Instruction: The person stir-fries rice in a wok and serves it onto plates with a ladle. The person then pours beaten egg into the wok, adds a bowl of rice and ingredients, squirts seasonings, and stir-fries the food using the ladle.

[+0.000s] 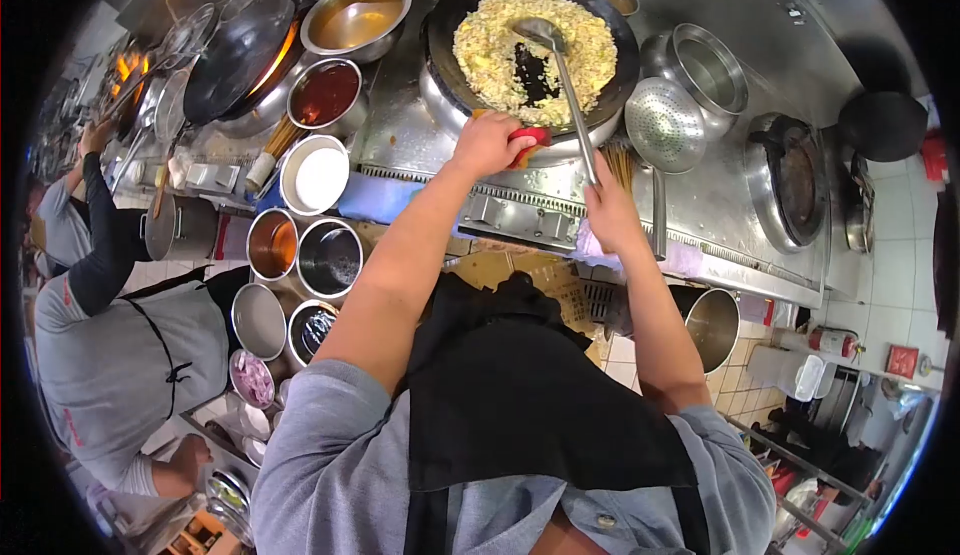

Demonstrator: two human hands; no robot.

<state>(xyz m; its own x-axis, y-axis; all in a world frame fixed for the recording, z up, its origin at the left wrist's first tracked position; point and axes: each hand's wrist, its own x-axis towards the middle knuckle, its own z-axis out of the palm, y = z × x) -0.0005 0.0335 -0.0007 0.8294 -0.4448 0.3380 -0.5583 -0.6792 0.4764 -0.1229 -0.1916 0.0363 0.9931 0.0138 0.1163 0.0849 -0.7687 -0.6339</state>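
Note:
A large black wok sits on the stove in front of me, full of fried rice with yellow bits like egg. My left hand is closed at the wok's near edge around a red and yellow cloth; the cloth hides the part of the wok it grips. In my right hand is the handle of a metal ladle. Its bowl rests in the rice, beside a dark patch where the wok's bottom shows.
Right of the wok are a perforated strainer and a metal pot. Bowls of sauce and white powder stand left. A co-worker works at a flaming burner on the far left.

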